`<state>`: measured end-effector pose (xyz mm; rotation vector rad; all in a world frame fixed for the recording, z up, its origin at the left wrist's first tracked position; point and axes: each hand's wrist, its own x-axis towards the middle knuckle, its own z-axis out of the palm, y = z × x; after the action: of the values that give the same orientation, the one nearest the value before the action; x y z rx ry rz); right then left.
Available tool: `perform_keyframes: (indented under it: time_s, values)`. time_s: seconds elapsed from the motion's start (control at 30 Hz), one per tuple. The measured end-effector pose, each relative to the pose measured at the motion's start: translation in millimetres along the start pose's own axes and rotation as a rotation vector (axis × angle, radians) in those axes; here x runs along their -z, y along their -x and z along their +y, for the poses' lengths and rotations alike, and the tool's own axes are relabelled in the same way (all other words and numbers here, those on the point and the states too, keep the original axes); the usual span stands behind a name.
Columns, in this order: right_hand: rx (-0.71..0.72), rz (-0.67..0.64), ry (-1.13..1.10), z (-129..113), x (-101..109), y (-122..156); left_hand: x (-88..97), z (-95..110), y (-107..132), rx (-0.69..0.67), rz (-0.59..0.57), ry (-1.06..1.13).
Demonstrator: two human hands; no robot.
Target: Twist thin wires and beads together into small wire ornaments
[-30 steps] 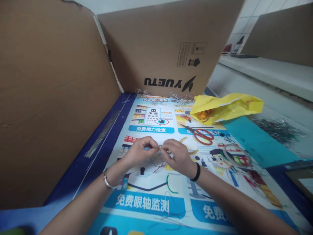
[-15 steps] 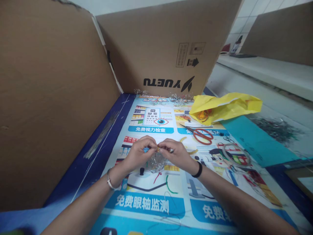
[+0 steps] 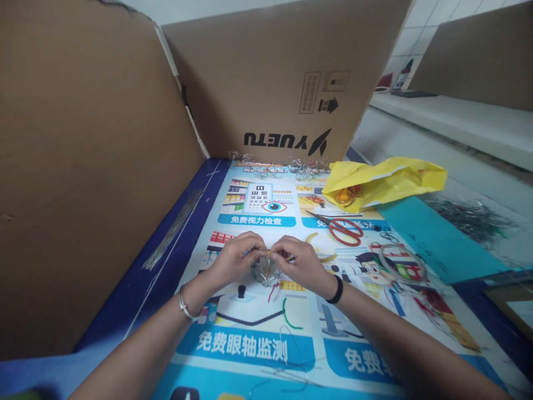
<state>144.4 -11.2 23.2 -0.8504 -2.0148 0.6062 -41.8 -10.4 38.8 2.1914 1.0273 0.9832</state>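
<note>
As forearms [image 3: 137, 339] converge, fingers [image 3: 252, 243] pinch yellow piece [image 3: 268, 253].

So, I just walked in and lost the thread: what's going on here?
A person's left hand and right hand meet above a printed sheet, pinching a small yellowish piece between them. A silvery, wiry tangle shows just below. Red-handled scissors lie beyond the right hand, near an open yellow bag.

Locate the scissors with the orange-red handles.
In the head view, the scissors lie right of centre on the printed sheet, between the yellow bag and the right hand, blades pointing up and left.
</note>
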Motion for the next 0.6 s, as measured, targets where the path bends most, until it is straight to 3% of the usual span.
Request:
perform_keyframes:
  time_s: [0.17, 0.3, 0.4, 0.6]
  values:
    - [-0.021, 0.044, 0.032, 6.6, 1.7, 1.3, 14.7, -1.3, -1.3, -0.06, -0.077, -0.193]
    - [-0.051, 0.065, 0.024, 10.4, 1.5, 2.4, 23.1, 6.1, -2.9, 0.023, -0.164, -0.342]
    - [-0.054, 0.07, 0.0, 11.5, -0.1, 3.0, 22.4, 11.2, -1.7, 0.102, -0.224, -0.516]
    - [-0.047, 0.069, -0.013, 13.1, -2.3, 3.3, 17.6, 12.7, 4.4, 0.024, -0.314, -0.826]
